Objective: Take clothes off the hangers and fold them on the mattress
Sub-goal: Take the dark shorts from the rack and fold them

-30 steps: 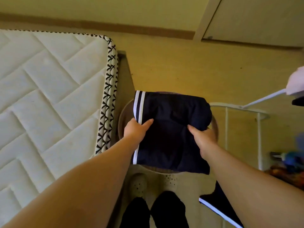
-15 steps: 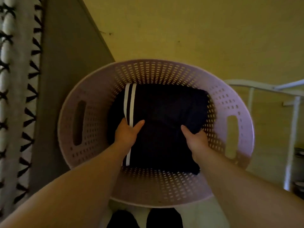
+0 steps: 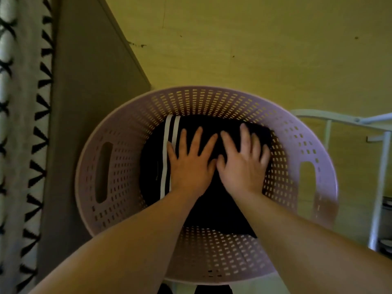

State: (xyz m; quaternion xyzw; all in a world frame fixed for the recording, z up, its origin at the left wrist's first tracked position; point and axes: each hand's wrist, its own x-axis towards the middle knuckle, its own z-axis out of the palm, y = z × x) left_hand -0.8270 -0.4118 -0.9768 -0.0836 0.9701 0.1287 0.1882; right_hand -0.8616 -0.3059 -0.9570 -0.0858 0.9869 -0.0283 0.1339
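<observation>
A folded dark navy garment with two white stripes lies at the bottom of a round pink perforated laundry basket. My left hand lies flat on the garment with fingers spread, just right of the stripes. Beside it my right hand presses flat on the garment's right half, fingers straight. The two thumbs nearly touch. The mattress edge, white with a black cross pattern, runs down the far left.
A brown bed frame side stands between mattress and basket. A white metal rack stands right of the basket. Yellowish floor stretches beyond. Dark shapes show at the bottom edge below the basket.
Both hands let go of the garment's sides as it settled into the basket and now lie flat on top of it. The view moved closer to the basket.
</observation>
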